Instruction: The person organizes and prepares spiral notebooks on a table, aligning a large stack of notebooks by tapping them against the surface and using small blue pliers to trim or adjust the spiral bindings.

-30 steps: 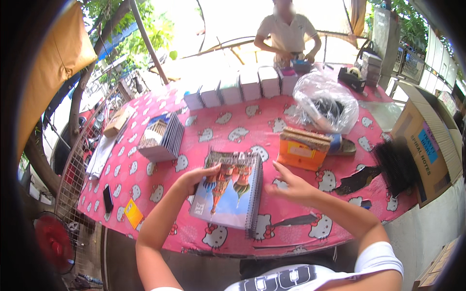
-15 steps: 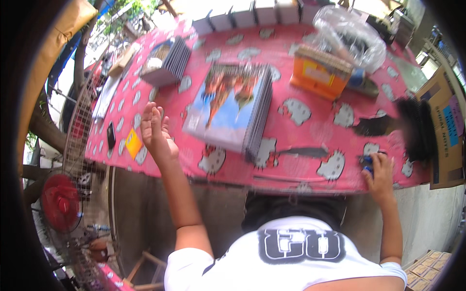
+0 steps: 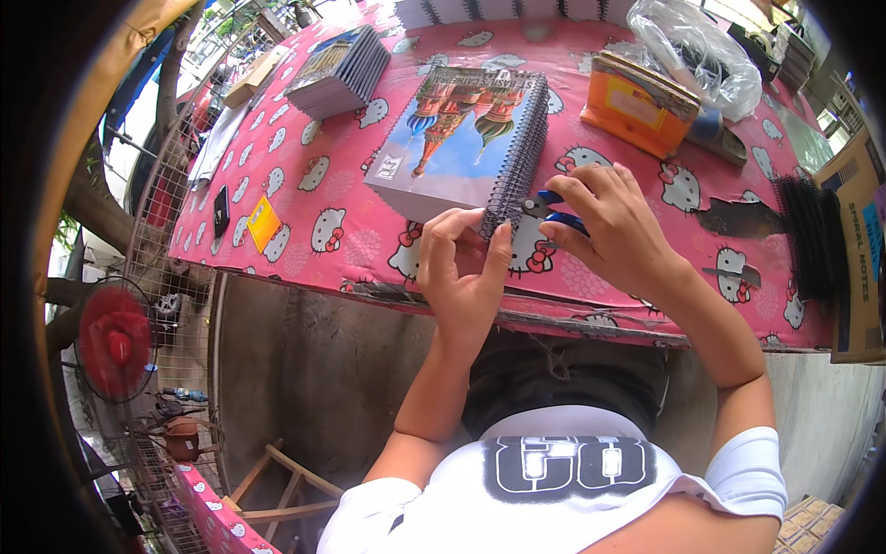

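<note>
A stack of spiral notebooks (image 3: 461, 138) with a picture of colourful domes on the top cover lies in front of me, its black coils along the right side. My left hand (image 3: 464, 268) is closed at the stack's near corner, thumb against the coil ends and fingers at the near edge. From the right, my right hand (image 3: 609, 217) grips blue-handled pliers (image 3: 565, 221). Their metal jaws reach to the coils beside my left thumb. Exactly what the left fingertips pinch is partly hidden.
Around lie a smaller notebook stack (image 3: 341, 72), an orange box (image 3: 637, 103), a clear plastic bag (image 3: 706, 65), a yellow packet (image 3: 264, 222) and a dark phone (image 3: 221, 210). Black spiral coils (image 3: 808, 235) stand by a carton (image 3: 858, 268) at right. The pink cloth (image 3: 341, 185) is torn in places.
My left hand has come down from the left to the stack's near corner. My right hand has brought the pliers from the table's right side to the coils.
</note>
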The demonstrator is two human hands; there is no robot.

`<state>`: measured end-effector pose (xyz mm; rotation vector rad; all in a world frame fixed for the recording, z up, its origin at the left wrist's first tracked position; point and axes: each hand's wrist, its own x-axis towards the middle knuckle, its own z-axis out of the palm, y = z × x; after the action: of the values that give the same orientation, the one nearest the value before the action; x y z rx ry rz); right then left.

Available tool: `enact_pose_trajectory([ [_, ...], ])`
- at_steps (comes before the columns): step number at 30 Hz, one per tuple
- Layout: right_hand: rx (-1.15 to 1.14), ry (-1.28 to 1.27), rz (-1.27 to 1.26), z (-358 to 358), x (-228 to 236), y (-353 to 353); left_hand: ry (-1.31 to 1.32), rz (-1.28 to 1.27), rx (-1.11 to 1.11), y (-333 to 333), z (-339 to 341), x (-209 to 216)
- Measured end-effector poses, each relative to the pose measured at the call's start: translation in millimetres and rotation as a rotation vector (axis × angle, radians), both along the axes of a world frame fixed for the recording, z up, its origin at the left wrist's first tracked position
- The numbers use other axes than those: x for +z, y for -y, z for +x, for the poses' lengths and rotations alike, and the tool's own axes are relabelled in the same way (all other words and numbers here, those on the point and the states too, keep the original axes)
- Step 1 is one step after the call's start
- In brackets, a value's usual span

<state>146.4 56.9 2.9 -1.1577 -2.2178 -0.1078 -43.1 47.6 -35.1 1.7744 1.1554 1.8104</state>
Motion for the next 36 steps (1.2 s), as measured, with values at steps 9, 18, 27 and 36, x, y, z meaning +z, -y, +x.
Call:
enact_pose_trajectory([
  [9, 0.046, 0.109, 0.051, -6, 6, -10, 0.052, 0.063, -0.018, 1, 0, 2],
  [18, -0.104, 0.207, -0.272, -4, 9, -19, 0.192, 0.004, -0.01, 3, 9, 0],
  [27, -0.058, 0.154, 0.172, -4, 0, -16, 0.193, -0.251, 0.063, 11, 4, 4],
  [36, 0.004, 0.117, 0.206, -6, 3, -22, 0.196, -0.299, 0.078, 8, 2, 3],
])
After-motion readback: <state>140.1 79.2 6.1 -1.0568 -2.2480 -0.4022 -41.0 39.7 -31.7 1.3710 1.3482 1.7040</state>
